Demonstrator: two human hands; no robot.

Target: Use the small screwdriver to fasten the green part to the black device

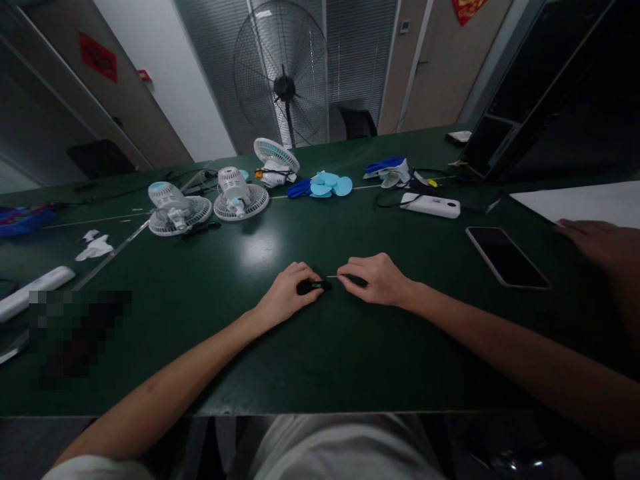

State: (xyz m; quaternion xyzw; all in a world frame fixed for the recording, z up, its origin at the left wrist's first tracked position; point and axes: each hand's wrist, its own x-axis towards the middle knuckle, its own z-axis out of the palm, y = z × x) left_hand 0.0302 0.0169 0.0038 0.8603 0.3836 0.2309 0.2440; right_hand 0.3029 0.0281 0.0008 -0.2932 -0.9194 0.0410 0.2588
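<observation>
My left hand [291, 288] rests near the middle of the green table, fingers closed round a small black object [306, 287] with a green mark on it. What kind of object it is, I cannot make out. Across from it, my right hand [377, 277] grips a small screwdriver by its dark handle [357, 281]. The tool's thin metal shaft [333, 276] points left at the black object. A narrow gap seems to lie between the shaft's tip and that object.
Small white fans [241, 200] stand beyond my hands, with light blue fan blades [331, 185] and blue-white gloves [389, 171] alongside. A white power bank [430, 205] and a phone [507, 257] lie to the right. Another person's hand [600, 241] rests at the far right.
</observation>
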